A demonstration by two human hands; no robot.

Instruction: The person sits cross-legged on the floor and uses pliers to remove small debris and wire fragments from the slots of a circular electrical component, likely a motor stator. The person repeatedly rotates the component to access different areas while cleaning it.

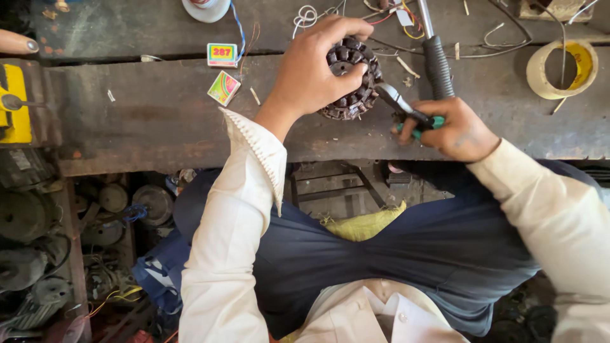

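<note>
Clamping over the top of a dark round motor stator [351,79], the left hand [314,73] holds it near the front edge of the worktop [159,114]. The right hand [454,127] is closed on green-handled pliers [406,111], their tips touching the stator's right side. Two small boxes [222,70] lie well apart to the left, a tape roll [562,70] far right; bare planks lie between.

We see two small matchbox-like packages on the far side of the bench, left of centre. The farther box [222,54] lies flat and square-on, yellow and pink with a green border. The nearer box [223,87], just beside it, lies turned diagonally, green, yellow and pink.
</note>
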